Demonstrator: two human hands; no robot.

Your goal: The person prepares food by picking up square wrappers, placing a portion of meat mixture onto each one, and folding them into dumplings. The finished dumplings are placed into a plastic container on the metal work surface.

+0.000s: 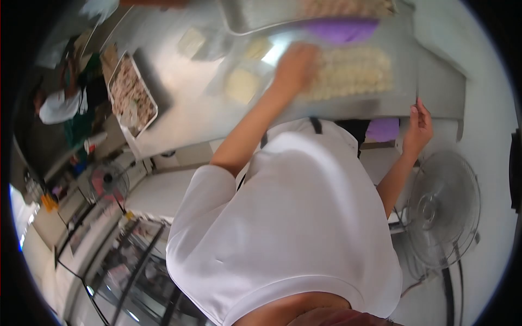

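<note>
My left hand (296, 68), blurred by motion, is over the metal table at the left end of several rows of small pale dough pieces (356, 73), perhaps dumplings. Whether its fingers hold anything is not visible. My right hand (418, 126) is at the table's near right edge, its fingers pinched on a thin, dark, stick-like tool (417, 102) that points away from me. A pale round stack, perhaps dough wrappers (242, 86), lies left of my left hand. Beyond the rows is a purple sheet or bag (343, 30).
A metal tray of minced filling (130, 95) sits at the table's left end. Another tray (236, 24) with pale pieces is at the far side. A standing fan (443, 209) is close by my right arm. Another person (64, 106) is at the far left.
</note>
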